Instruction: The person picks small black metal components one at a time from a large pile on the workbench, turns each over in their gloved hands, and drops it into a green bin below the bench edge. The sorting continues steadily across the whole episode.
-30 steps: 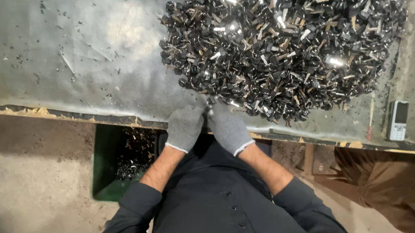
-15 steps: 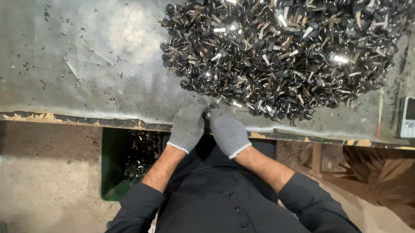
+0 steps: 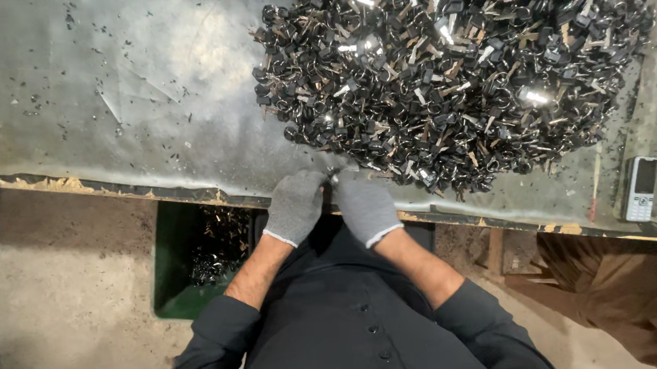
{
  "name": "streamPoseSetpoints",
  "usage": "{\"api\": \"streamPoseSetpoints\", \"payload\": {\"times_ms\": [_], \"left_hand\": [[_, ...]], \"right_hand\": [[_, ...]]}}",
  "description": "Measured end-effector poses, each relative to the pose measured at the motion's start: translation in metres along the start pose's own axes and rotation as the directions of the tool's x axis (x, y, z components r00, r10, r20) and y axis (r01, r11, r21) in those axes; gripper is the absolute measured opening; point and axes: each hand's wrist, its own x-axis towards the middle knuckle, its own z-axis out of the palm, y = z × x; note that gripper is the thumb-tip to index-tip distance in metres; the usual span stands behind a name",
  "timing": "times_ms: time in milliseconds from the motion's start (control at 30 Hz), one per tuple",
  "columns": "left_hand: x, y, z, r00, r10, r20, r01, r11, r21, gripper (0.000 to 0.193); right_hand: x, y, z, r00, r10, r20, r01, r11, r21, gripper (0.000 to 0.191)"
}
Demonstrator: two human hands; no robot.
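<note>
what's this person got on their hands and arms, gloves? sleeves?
Both the left hand and the right hand wear grey knit gloves with pale, whitish cuff edges at the wrist. The sleeves are dark charcoal, pushed up so the forearms are bare. They belong to a dark buttoned shirt.

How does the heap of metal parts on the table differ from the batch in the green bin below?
The heap on the table is far bigger and spreads wide across the metal sheet; the batch in the green bin is small and held in by the bin's walls. The heap is brightly lit and glints; the bin's batch sits in shadow under the table edge. Both look like the same small dark metal pieces.
</note>
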Motion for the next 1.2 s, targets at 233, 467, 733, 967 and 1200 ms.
{"api": "streamPoseSetpoints", "payload": {"times_ms": [233, 467, 733, 967, 1200], "left_hand": [[0.001, -0.003, 0.005, 1.0, -0.007, -0.008, 0.007, 1.0, -0.018, 0.018], [-0.009, -0.011, -0.07, 0.776, -0.482, 0.407, 0.295, 0.847, 0.442, 0.023], [0.045, -0.02, -0.04, 0.992, 0.084, -0.094, -0.067, 0.983, 0.172, 0.028], [0.017, -0.002, 0.006, 0.999, -0.052, -0.01, 0.053, 0.982, 0.181, 0.031], [0.032, -0.002, -0.014, 0.96, -0.25, 0.125, 0.264, 0.959, -0.106, 0.044]], "right_hand": [[0.003, 0.005, -0.006, 0.959, 0.071, 0.273, -0.114, 0.983, 0.144, 0.032], [-0.006, 0.01, 0.001, 0.989, -0.11, 0.103, 0.07, 0.94, 0.334, 0.051], [0.0, 0.011, -0.005, 0.911, -0.015, 0.413, -0.103, 0.96, 0.262, 0.072], [-0.008, 0.025, 0.004, 0.989, -0.116, 0.091, 0.074, 0.924, 0.375, 0.072], [-0.005, 0.019, 0.003, 0.986, -0.137, 0.09, 0.102, 0.943, 0.317, 0.067]]}}
